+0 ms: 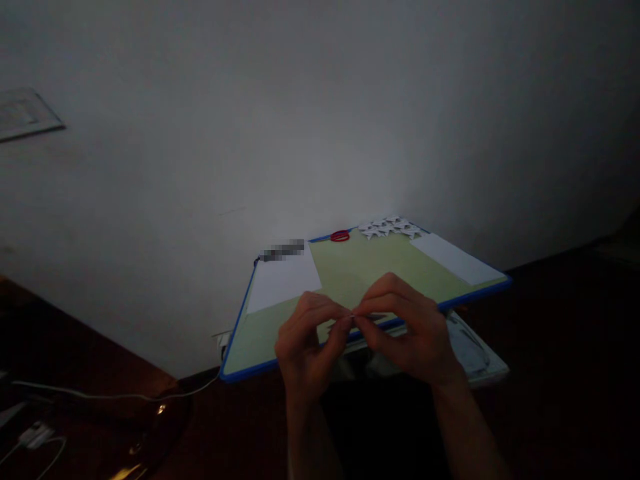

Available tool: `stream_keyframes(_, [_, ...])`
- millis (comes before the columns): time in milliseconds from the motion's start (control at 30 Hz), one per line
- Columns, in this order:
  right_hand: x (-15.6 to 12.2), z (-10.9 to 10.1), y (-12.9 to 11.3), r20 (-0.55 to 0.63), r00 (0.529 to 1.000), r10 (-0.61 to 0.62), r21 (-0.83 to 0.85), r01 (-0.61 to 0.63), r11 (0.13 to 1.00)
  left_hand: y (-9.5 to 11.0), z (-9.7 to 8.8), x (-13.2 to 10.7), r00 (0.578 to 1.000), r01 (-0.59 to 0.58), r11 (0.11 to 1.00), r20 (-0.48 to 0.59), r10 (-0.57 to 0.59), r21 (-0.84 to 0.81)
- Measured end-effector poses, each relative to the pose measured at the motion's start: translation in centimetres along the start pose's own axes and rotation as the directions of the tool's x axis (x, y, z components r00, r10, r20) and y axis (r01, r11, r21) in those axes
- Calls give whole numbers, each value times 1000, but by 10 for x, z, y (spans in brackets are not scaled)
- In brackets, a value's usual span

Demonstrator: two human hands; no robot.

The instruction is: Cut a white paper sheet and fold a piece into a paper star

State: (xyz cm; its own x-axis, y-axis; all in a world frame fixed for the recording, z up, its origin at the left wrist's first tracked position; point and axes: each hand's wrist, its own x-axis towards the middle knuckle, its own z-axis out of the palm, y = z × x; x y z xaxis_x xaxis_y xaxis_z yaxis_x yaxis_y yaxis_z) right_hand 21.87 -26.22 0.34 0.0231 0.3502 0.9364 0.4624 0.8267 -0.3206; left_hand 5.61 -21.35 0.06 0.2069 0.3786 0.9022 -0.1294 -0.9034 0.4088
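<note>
My left hand [306, 343] and my right hand [410, 327] meet fingertip to fingertip above the near edge of a light green board with a blue rim [240, 313]. Both pinch a small thin pale piece [356, 317], too small to name. On the board lie a white paper sheet [283, 280] at the left, a white strip [456, 259] at the right, a red ring [340, 235] and a heap of small white folded paper shapes [390, 227] at the far edge.
The board stands against a pale wall. A dim white cable [100, 395] runs over the dark floor at the left, near a shiny dark object [145, 433]. A pale flat item [475, 357] pokes out under the board's right side.
</note>
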Motion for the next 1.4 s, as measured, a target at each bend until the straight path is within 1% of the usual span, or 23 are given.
stream_keyframes(100, [0,-1,1,2,999,-35,-76,35,996,3,0,-1,1000,8,999,26,-10,46])
stream_keyframes(200, [0,-4,2,8,999,-50,-92,51,994,6,1,-3,999,0,997,41,-3,71])
stream_keyframes(400, [-4,-19,6,43,999,6,21,-7,1000,7,-2,-3,1000,-15,1000,-19,15,19])
stream_keyframes(500, [-6,-22,8,49,998,29,68,-33,997,6,-1,-3,998,-8,1000,-61,7,-15])
stream_keyframes(600, [-5,-20,9,6,998,69,77,-70,995,4,3,-3,994,47,998,-99,-52,-46])
stream_keyframes(700, [-5,-15,9,-42,989,141,88,-137,987,2,7,-4,984,102,993,-139,-108,-52])
stream_keyframes(767, [-5,-11,8,-15,984,180,117,-177,977,0,8,-4,979,121,992,-161,-124,-29])
stream_keyframes(867, [-5,-5,7,32,981,194,144,-196,970,-3,8,-5,971,141,990,-197,-133,28])
stream_keyframes(1000, [-3,4,4,9,978,208,121,-208,971,-4,10,-5,960,164,984,-240,-143,72])
stream_keyframes(1067, [-3,7,4,-1,974,226,106,-224,969,-3,13,-6,946,185,982,-277,-167,43])
stream_keyframes(1167, [-4,11,3,-7,963,268,94,-266,959,-3,18,-8,907,284,959,-330,-262,20])
stream_keyframes(1300, [-5,17,2,-47,934,355,96,-350,932,-6,26,-10,855,452,892,-301,-422,34])
stream_keyframes(1400, [-6,24,3,-89,902,423,111,-413,904,-10,29,-10,823,507,861,-311,-475,29])
